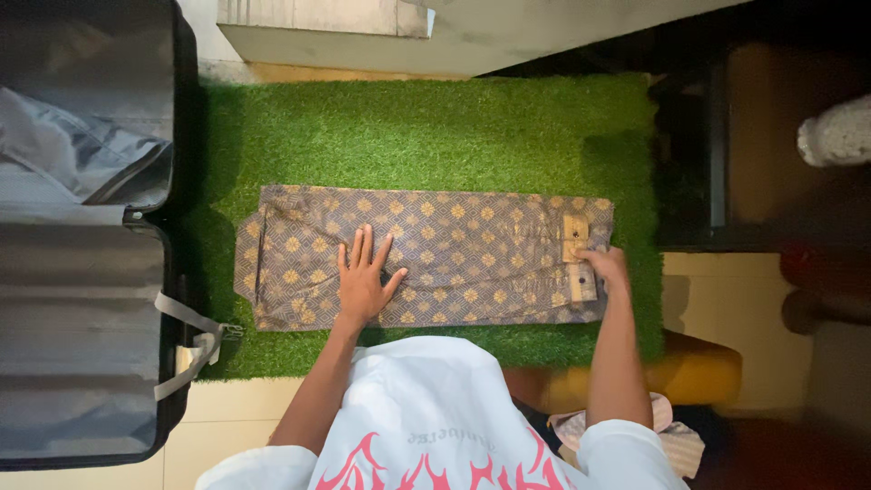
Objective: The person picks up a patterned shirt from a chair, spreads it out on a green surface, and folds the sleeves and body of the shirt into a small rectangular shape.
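A folded patterned garment (454, 245), grey-purple with gold flower motifs, lies flat across a green artificial grass mat (426, 127). My left hand (366, 277) rests palm down on the cloth, fingers spread, left of its middle. My right hand (606, 268) grips the garment's right end, beside a tan cuff band (575, 238) with buttons. Both of my forearms reach out from a white shirt with a pink flame print (435, 426).
An open grey suitcase (82, 299) with a strap lies at the left, touching the mat's edge. A concrete step (381, 27) stands behind the mat. A yellow cushion (699, 372) and dark furniture (726, 154) sit at the right.
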